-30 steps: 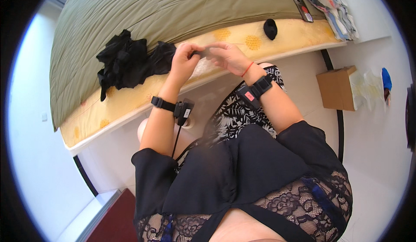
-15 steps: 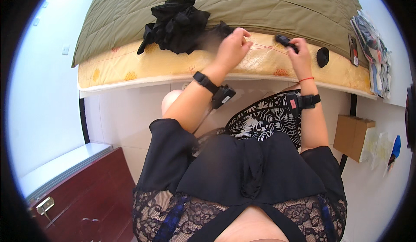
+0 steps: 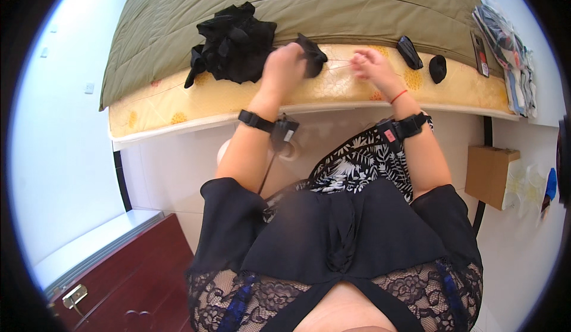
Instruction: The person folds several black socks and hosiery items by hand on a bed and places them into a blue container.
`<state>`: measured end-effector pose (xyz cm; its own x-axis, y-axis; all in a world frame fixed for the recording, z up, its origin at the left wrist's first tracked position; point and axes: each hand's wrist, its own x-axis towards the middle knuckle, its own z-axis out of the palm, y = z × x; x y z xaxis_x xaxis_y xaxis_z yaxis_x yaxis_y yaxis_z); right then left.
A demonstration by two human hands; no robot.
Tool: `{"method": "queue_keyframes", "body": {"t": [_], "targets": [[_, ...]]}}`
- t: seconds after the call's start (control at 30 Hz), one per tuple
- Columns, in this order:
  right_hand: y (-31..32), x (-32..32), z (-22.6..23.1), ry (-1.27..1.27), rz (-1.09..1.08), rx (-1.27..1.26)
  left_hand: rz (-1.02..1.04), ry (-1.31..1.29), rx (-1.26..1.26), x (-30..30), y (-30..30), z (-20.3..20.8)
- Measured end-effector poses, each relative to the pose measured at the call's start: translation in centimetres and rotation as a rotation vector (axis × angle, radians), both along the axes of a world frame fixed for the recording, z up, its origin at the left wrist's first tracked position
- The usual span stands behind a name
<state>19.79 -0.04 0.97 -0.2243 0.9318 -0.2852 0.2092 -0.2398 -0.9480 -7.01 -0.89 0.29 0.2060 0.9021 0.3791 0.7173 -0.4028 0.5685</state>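
So the left hand (image 3: 284, 69) is a bit of a blur, right up by a messy black heap (image 3: 235, 43) of cloth that sits just to its left. Just past its fingers on the other side there's a small black piece (image 3: 312, 55), loose and crumpled. Honestly can't tell if the fingers are pinching that or only brushing over it.

Right hand (image 3: 379, 73) is over the yellow mattress (image 3: 238, 103), fingers loosely bent, and looks empty to me. To the right of it are an oblong black bundle (image 3: 409, 52) and then a round black bundle (image 3: 438, 69), near each other but not touching. Quilt (image 3: 357, 5) is beyond both hands, phone (image 3: 479, 54) well off to the right.

My read on the step: the left is busy getting at the loose stuff, between one piece and another, while the right is free. Imo the next move calls for a light pinch on just the small piece so the heap doesn't drag along, with the right hand coming in to take the other end.
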Motion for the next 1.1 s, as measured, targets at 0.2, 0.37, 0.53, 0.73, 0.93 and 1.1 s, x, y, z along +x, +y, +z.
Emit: {"method": "queue_keyframes", "body": {"t": [0.2, 0.37, 0.53, 0.73, 0.93, 1.1], "targets": [[-1.7, -4.6, 0.5, 0.556, 0.070, -0.321, -0.392, -0.385, -0.263, 4.7, -3.6, 2.6], [0.3, 1.2, -0.9, 0.243, -0.208, -0.051, -0.209, -0.571, -0.136, 3.2, -1.7, 2.6], [0.3, 4.5, -1.1, -0.146, -0.130, 0.234, 0.220, 0.150, 0.118, -1.4, -0.8, 0.4], [0.9, 1.8, -3.3, -0.171, -0.065, 0.267, -0.074, 0.094, 0.114, 0.0, -0.6, 0.9], [-1.4, -3.6, -1.3, -0.108, 0.279, 0.478, -0.448, -0.203, 0.061, 2.4, -1.9, 0.7], [-1.1, -0.1, 0.1, -0.333, 0.151, 0.425, 0.085, 0.129, 0.038, 0.3, -1.5, 1.7]]}}
